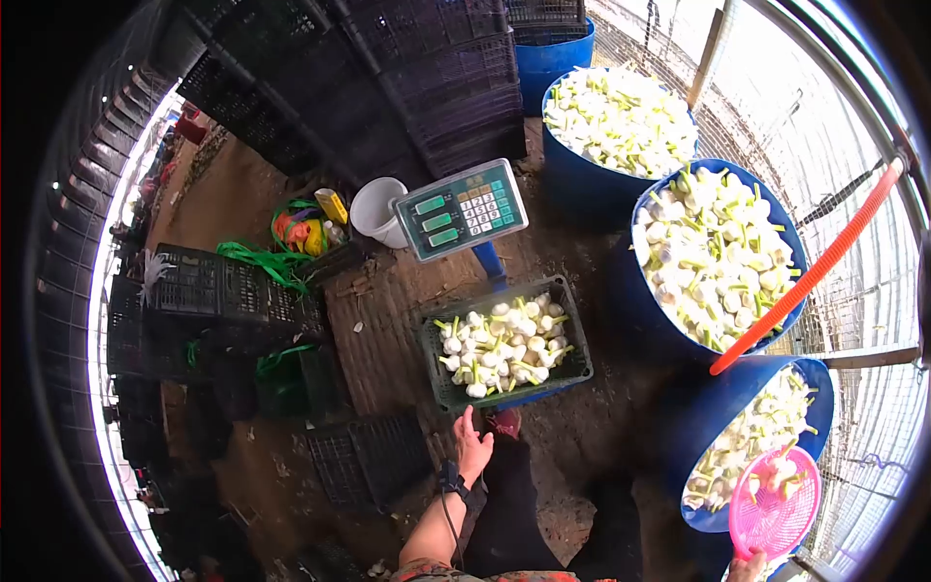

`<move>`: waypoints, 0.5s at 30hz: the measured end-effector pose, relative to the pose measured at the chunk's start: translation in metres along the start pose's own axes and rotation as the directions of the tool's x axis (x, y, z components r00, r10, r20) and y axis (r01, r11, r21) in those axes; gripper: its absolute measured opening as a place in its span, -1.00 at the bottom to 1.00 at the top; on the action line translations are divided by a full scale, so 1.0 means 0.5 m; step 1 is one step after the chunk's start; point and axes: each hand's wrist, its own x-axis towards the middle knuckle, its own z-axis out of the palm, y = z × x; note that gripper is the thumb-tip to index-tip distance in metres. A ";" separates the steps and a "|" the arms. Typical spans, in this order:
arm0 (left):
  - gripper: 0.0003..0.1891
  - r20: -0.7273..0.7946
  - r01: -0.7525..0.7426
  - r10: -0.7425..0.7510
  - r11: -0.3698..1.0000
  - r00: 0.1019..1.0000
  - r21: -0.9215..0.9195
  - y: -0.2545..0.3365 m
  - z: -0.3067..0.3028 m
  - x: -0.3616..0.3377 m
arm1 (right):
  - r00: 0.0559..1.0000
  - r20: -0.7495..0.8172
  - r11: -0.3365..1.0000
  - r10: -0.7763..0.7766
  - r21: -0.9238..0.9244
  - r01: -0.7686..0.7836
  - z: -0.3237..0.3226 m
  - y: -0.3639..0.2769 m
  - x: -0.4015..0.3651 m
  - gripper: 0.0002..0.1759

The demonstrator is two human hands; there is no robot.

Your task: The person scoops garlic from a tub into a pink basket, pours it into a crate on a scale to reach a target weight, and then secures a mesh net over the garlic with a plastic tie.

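Observation:
A dark plastic crate [585, 335] of garlic bulbs [504, 344] sits on the platform of a digital scale [463, 210]. My left hand [473, 451] is just below the crate's near edge, fingers stretched out and nothing in them. At the lower right, my right hand [747, 566] grips the rim of a pink plastic basket [752, 524]. A few garlic bulbs [779, 477] lie inside it. The basket is over the near edge of a tilted blue barrel [700, 400] filled with garlic. Most of my right hand is cut off by the frame edge.
Two more blue barrels [648, 281] [567, 160] of garlic stand along the mesh wall. An orange-red hose [810, 276] slants above the barrels. Stacked black crates [388, 87] rise behind the scale, near a white bucket [378, 209]. More crates [364, 461] lie at left.

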 end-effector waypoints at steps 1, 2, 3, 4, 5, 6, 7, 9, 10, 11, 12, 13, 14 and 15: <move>-0.16 0.011 0.056 -0.056 0.998 0.998 -0.012 -0.010 -0.020 0.007 | 1.000 0.002 1.000 0.003 -0.010 -0.003 -0.005 0.008 0.002 -0.35; -0.16 0.024 0.106 -0.106 0.994 0.994 -0.001 -0.019 -0.039 0.014 | 1.000 0.005 1.000 0.011 -0.021 -0.011 -0.007 0.014 0.009 -0.33; -0.16 0.000 0.077 -0.077 0.997 0.997 0.021 -0.047 -0.049 0.024 | 0.999 0.020 0.998 0.049 -0.050 -0.048 -0.038 0.026 0.055 -0.32; -0.16 -0.021 0.050 -0.049 0.998 0.999 0.044 -0.074 -0.060 0.032 | 0.992 0.062 0.990 0.106 -0.098 -0.099 -0.062 0.035 0.102 -0.30; -0.17 -0.013 0.127 -0.127 0.992 0.992 0.018 -0.079 -0.076 0.039 | 0.933 0.290 0.953 -0.213 -0.150 0.264 -0.024 0.078 0.078 -0.45; -0.19 -0.028 0.116 -0.115 0.993 0.993 0.036 -0.099 -0.086 0.044 | 0.727 0.507 0.794 -0.463 -0.128 0.594 0.137 0.096 -0.047 -0.61; -0.19 -0.065 0.060 -0.052 0.990 0.997 0.130 -0.122 -0.094 0.049 | 0.997 -0.053 0.987 0.059 0.150 -0.050 0.317 0.024 -0.156 -0.27; -0.16 -0.034 0.188 -0.186 0.981 0.982 0.057 -0.111 -0.122 0.054 | 0.997 0.022 0.993 -0.071 -0.089 0.072 0.255 0.090 -0.080 -0.29; -0.14 -0.043 0.157 -0.155 0.986 0.987 0.051 -0.140 -0.121 0.059 | 0.973 0.138 0.983 -0.184 0.001 0.186 0.275 0.122 -0.069 -0.14; -0.13 -0.022 0.195 -0.194 0.980 0.981 0.042 -0.142 -0.127 0.061 | 0.945 0.149 0.952 -0.290 -0.057 0.301 0.358 0.116 -0.141 -0.19; -0.13 -0.008 0.231 -0.231 0.972 0.973 0.035 -0.134 -0.136 0.066 | 0.905 0.174 0.906 -0.388 -0.109 0.410 0.463 0.118 -0.212 -0.24; -0.12 -0.003 0.243 -0.243 0.970 0.970 0.030 -0.133 -0.141 0.067 | 0.877 0.237 0.888 -0.417 -0.098 0.449 0.525 0.133 -0.243 -0.26; -0.12 0.005 0.246 -0.246 0.969 0.969 0.029 -0.131 -0.145 0.067 | 0.847 0.297 0.871 -0.441 -0.087 0.484 0.567 0.139 -0.259 -0.29; -0.12 -0.003 0.247 -0.248 0.968 0.969 0.030 -0.131 -0.149 0.067 | 0.836 0.356 0.838 -0.417 -0.205 0.505 0.593 0.143 -0.252 -0.32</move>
